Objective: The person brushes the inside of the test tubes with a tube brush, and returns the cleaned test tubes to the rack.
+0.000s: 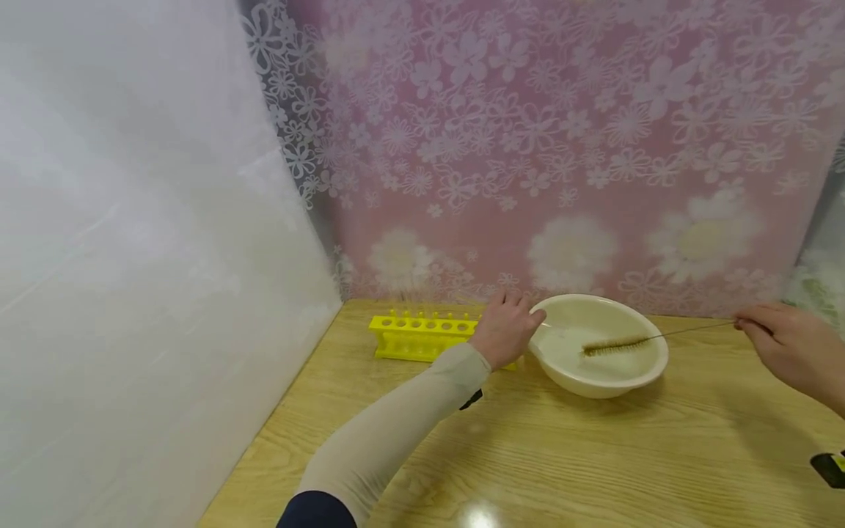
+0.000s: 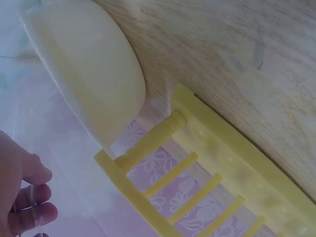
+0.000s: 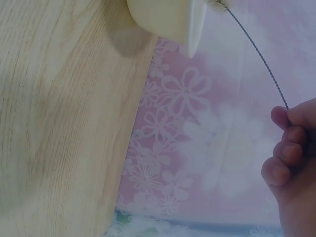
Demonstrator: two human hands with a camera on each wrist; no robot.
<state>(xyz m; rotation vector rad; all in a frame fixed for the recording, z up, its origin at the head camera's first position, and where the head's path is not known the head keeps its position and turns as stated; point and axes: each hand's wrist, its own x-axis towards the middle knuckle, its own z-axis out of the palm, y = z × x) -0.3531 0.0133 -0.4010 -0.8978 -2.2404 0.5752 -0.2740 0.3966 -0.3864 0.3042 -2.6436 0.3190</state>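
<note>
My right hand point(image 1: 795, 352) grips the twisted wire handle of a test tube brush point(image 1: 614, 346). The brown bristles slant over the inside of a cream bowl point(image 1: 597, 385). Between the bowl and a yellow test tube rack point(image 1: 422, 326) is my left hand point(image 1: 505, 330), above the rack's right end. In the left wrist view its curled fingers point(image 2: 37, 173) pinch a clear, thin-walled piece that looks like a glass test tube point(image 2: 32, 195), mostly hidden by the hand. In the right wrist view, the thumb and fingers point(image 3: 289, 148) are curled round the wire.
Faint clear tubes point(image 1: 416, 295) show at the back of the rack. The wooden table point(image 1: 528, 469) meets a pink floral sheet point(image 1: 502, 169) behind and a pale sheet point(image 1: 152, 242) on the left. A dark wrist device point(image 1: 828, 469) hangs below the right arm.
</note>
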